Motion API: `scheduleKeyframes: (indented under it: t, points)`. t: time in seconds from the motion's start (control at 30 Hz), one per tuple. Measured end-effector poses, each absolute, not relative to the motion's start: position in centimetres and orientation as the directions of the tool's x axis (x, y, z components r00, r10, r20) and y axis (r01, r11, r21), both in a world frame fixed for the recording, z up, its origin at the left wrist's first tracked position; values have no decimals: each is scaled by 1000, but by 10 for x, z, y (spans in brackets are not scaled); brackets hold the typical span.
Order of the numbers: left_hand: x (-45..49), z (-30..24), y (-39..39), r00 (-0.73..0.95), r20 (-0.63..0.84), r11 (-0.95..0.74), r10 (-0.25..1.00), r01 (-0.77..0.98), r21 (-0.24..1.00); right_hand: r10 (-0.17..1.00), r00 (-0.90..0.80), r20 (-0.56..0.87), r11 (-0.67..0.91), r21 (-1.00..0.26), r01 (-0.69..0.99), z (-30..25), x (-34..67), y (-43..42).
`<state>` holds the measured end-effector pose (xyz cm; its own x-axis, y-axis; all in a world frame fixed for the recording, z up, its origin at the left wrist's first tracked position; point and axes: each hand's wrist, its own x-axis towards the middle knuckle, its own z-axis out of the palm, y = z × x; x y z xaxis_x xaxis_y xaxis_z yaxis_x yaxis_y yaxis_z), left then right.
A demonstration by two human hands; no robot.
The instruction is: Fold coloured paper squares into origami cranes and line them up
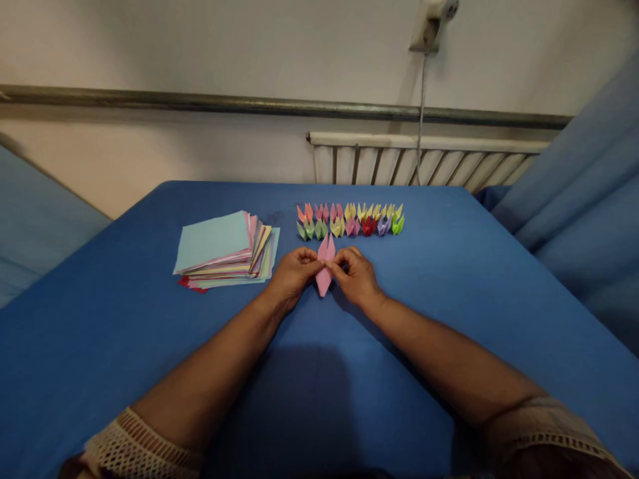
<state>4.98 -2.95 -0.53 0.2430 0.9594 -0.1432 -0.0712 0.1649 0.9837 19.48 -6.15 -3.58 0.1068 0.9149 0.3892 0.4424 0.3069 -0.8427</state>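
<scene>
Between my two hands is a pink folded origami paper (325, 282), long and diamond-shaped, with two pointed flaps at its far end. My left hand (294, 274) pinches its left edge with thumb and fingers. On the other edge, the thumb and fingertips of my right hand (358, 274) are closed on the same paper. Just beyond it stand two rows of small folded paper cranes (352, 227) in green, yellow, pink, red, purple and orange. Left of my left hand lies a stack of coloured paper sheets (214, 239), light blue on top.
A blue cloth (429, 266) covers the table. Behind it are a wall with a metal rail (224, 102), a white radiator (389, 142) and a socket with a hanging cord (423, 93). Blue curtains (584, 159) hang at both sides.
</scene>
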Motion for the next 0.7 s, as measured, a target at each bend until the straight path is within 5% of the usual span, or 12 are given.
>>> scheduleKeyframes:
  t: [0.1, 0.2, 0.7]
  points:
    - [53, -9, -32, 256, -134, 185, 957, -189, 964, 951, 227, 211, 198, -977, 80, -43, 192, -53]
    - [51, -13, -27, 286, -133, 190, 949, -180, 965, 988, 133, 75, 93, -987, -134, -44, 191, -49]
    - [41, -11, -21, 462, -225, 336, 858, -172, 926, 999, -3, 35, 33, -982, -184, -38, 201, -51]
